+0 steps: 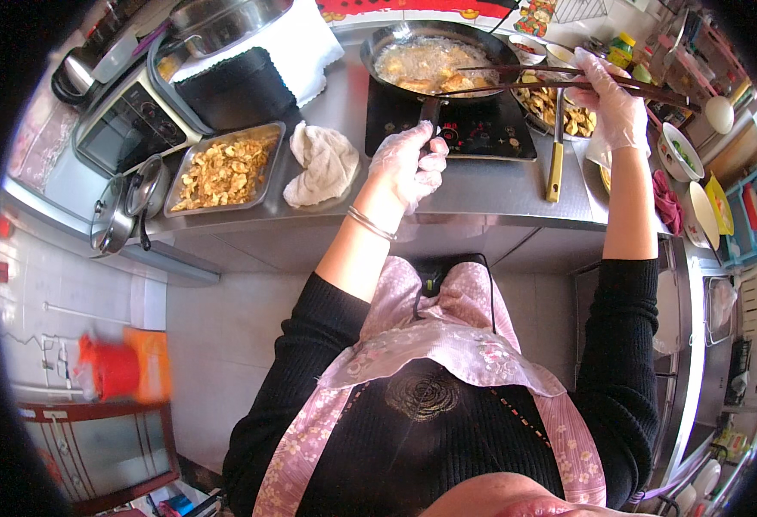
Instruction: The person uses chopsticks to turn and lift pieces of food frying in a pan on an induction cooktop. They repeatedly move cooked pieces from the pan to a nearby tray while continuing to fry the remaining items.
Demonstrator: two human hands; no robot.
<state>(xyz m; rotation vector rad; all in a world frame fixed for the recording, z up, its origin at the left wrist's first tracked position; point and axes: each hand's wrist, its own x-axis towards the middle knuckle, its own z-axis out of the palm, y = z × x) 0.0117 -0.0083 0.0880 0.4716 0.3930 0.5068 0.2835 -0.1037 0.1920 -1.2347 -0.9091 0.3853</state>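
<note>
My left hand [411,161], in a clear plastic glove, grips the handle [428,111] of a dark wok [378,76]. The wok sits on a black induction cooker [495,132], and bubbling oil in it surrounds several golden food pieces [461,83]. In my gloved right hand [611,106] is a pair of long dark chopsticks [533,85], spread apart, with their tips over the wok near the food. Below that hand, a pan of browned pieces [579,119] is partly hidden. A utensil with a golden handle [555,171] rests against it.
Left of the cooker lie a crumpled white cloth [322,165] and a clear tray of browned slices [223,171]. Behind them stands a toaster oven [139,119]. Lidded pots [110,213] sit at the counter's left edge. Bowls [681,155] and a dark red cloth [666,200] are at right.
</note>
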